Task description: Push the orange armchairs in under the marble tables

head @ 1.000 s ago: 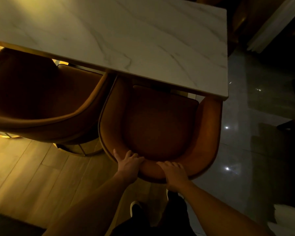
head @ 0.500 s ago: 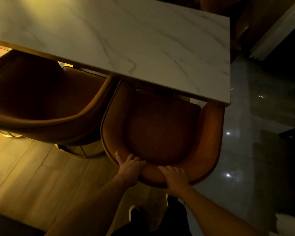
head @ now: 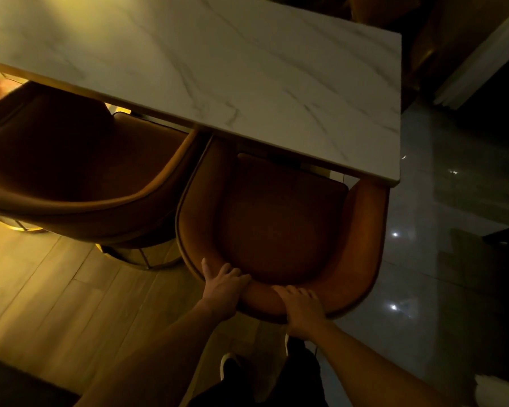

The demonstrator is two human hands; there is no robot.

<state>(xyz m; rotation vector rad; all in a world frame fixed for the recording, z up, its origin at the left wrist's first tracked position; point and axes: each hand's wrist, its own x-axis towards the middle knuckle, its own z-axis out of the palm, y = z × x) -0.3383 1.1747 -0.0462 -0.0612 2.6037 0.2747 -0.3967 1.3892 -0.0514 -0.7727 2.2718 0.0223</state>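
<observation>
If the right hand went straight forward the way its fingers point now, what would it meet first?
The right hand grips the back rim of the orange armchair. Going straight on, it would probably cross above the seat cushion and first meet the marble table edge, though depth is unclear.

You see a dim, amber-lit scene. Warm light falls from the upper left onto the tabletop (head: 188, 63) and wood floor (head: 41, 289). The chair (head: 276, 224) seat sits in deep shadow. Small glints dot the tiles (head: 423, 259). Edges curve and look soft.
</observation>
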